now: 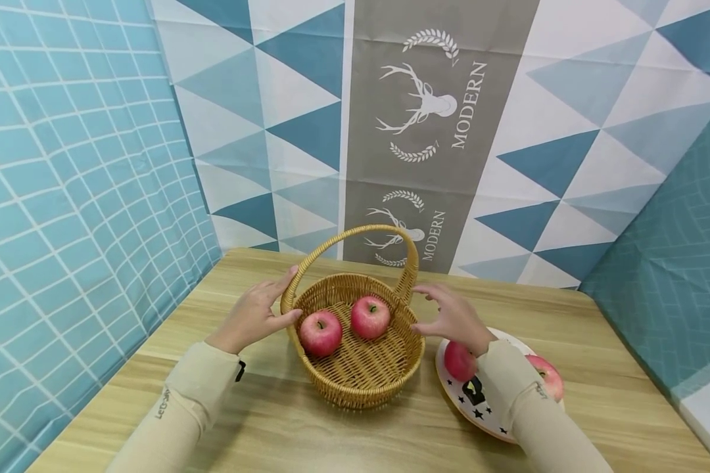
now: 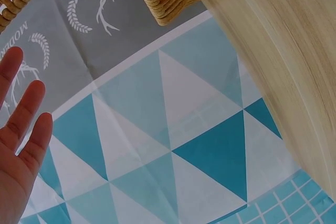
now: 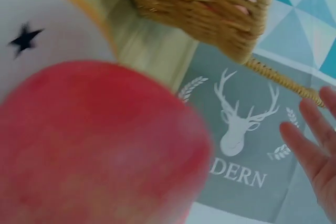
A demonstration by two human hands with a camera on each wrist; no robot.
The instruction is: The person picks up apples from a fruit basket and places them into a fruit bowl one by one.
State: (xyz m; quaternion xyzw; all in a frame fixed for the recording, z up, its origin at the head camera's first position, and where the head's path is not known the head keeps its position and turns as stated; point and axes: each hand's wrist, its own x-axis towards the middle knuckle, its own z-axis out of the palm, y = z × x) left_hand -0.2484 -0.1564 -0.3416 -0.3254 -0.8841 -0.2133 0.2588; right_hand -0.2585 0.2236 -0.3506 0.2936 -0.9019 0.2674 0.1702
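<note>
A wicker basket (image 1: 361, 394) with a tall arched handle stands between the two hands. Two red apples (image 1: 321, 333) lie inside it, toward its left and back. At the basket's left side is the left hand (image 1: 254, 318), thumb tip at the rim and fingertips by the foot of the handle. The right hand (image 1: 452, 318) is at the opposite side, thumb and fingers spread apart beside the rim. Both wrist views show straight, separated fingers (image 2: 31, 103). In the right wrist view, a large blurred apple (image 3: 105, 145) fills the lower left.
A white plate (image 1: 467, 407) with dark stars sits right of the basket, partly under the right sleeve. On it are a red apple (image 1: 459, 361) and another apple (image 1: 549, 378). Patterned cloth (image 1: 296, 79) hangs behind the wooden table (image 1: 284, 433) and along both sides.
</note>
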